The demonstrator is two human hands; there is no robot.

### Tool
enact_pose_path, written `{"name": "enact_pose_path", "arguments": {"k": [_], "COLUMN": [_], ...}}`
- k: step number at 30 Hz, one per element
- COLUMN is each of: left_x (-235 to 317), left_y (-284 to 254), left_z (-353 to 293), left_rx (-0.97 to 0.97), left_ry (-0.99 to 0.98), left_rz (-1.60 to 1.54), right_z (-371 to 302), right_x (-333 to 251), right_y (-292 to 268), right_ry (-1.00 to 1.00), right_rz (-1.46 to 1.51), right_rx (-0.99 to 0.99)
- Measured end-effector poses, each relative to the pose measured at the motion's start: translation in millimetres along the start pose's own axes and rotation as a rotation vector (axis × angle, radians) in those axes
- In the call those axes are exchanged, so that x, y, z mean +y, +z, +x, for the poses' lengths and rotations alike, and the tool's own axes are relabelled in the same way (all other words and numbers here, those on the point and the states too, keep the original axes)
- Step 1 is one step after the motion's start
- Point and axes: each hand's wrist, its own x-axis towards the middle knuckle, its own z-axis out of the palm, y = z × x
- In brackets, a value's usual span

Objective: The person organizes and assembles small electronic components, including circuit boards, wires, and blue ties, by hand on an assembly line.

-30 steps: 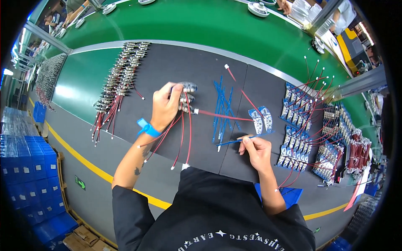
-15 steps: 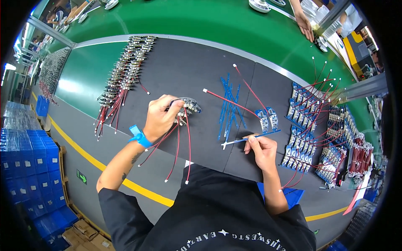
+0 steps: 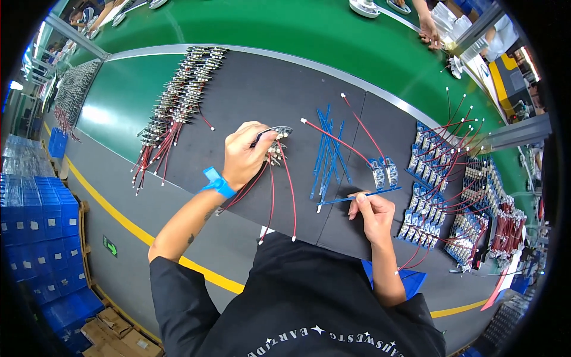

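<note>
My left hand point(image 3: 244, 157) is closed on a small bunch of curved circuit boards point(image 3: 277, 154), held above the dark mat. Red wires with white plugs hang from them. Pinched in my right hand point(image 3: 375, 217) is a thin blue strip point(image 3: 334, 203) with a white tip at its left end. Just beyond that hand lie two blue circuit boards point(image 3: 378, 177) side by side, their red wires reaching away over the mat. A loose crossed pile of thin blue strips point(image 3: 326, 154) lies between my hands.
Rows of stacked boards with red wires point(image 3: 184, 95) stand at the left. More blue boards point(image 3: 423, 205) and a wire bundle point(image 3: 505, 223) sit at the right. Beyond the bench runs a green conveyor point(image 3: 267, 30), with another person's hand point(image 3: 429, 31) at the far right.
My left hand has moved right with the circuit boards, toward the blue strips, and turned them more edge-on. My right hand has barely moved; the strip's white tip looks shorter.
</note>
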Motion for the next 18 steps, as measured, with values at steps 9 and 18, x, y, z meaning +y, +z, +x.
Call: {"name": "enact_pose_path", "arguments": {"k": [9, 18], "left_x": [1, 4], "left_y": [-9, -9], "left_z": [8, 10], "left_rx": [-0.053, -0.127], "left_ry": [0.132, 0.197], "left_rz": [0.016, 0.008], "right_z": [1, 2], "right_x": [0, 0], "right_y": [-1, -2], "right_ry": [-0.002, -0.006], "right_rz": [0.007, 0.013], "right_rx": [0.010, -0.001]}}
